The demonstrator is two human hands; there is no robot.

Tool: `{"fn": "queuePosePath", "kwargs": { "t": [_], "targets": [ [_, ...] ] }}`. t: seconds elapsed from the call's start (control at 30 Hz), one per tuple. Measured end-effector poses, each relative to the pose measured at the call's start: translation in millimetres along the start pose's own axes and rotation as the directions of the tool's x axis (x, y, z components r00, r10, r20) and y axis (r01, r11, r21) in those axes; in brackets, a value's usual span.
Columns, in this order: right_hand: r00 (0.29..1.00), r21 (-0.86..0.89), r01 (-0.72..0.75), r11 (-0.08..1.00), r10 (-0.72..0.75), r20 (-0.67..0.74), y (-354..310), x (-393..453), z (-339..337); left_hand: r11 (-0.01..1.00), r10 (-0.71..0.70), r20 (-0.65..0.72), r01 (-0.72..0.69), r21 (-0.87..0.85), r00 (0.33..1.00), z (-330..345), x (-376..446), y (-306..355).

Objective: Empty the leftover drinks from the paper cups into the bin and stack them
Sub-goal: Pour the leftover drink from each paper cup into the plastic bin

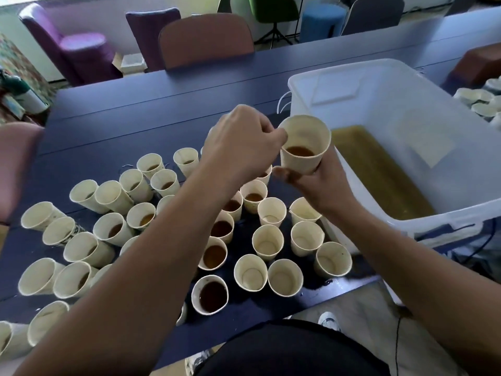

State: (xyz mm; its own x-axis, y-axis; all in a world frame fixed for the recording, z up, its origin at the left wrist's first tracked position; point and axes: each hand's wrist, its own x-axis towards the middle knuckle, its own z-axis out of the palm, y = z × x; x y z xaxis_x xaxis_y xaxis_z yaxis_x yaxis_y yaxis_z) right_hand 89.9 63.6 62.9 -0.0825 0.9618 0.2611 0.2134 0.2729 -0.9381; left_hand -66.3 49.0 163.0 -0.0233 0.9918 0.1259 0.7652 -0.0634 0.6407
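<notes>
A cream paper cup (305,143) with a little brown drink in its bottom is held upright just left of the white plastic bin (303,85). My right hand (322,183) grips it from below. My left hand (244,139) pinches its left rim with thumb and fingers. Murky yellow-brown liquid (379,172) lies in the bin's bottom. Several more paper cups stand on the dark blue table (122,123): some hold brown drink, such as the cup (210,294) nearest me, and several near the bin, like this cup (268,241), look emptied.
Chairs in purple (73,44) and brown (206,39) stand beyond the table's far edge. More cream cups (479,101) sit at the far right past the bin. A pink chair back (13,158) is at the left edge.
</notes>
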Motion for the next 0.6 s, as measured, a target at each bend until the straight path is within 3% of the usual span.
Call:
{"fn": "queuePosePath", "kwargs": {
  "t": [0.13,0.23,0.37,0.6],
  "targets": [
    [0.996,-0.096,0.055,0.994,-0.062,-0.065,-11.5,17.7,-43.0,0.978,0.118,-0.039,-0.123,-0.169,0.992,5.7,11.4,24.9],
    [0.996,-0.121,0.034,0.992,-0.043,-0.079,-13.3,22.1,-75.8,0.966,0.161,0.004,-0.157,-0.204,0.987,18.2,15.7,34.0],
    [0.997,-0.471,-0.002,0.882,-0.033,-0.066,-0.7,28.9,-117.5,0.981,0.17,0.161,-0.153,-0.116,0.972,41.8,13.3,36.7],
    [0.984,-0.6,-0.179,0.78,0.151,-0.098,29.5,23.8,-159.0,0.983,0.156,0.351,-0.181,0.039,0.923,90.0,7.5,35.0]
  ]
}}
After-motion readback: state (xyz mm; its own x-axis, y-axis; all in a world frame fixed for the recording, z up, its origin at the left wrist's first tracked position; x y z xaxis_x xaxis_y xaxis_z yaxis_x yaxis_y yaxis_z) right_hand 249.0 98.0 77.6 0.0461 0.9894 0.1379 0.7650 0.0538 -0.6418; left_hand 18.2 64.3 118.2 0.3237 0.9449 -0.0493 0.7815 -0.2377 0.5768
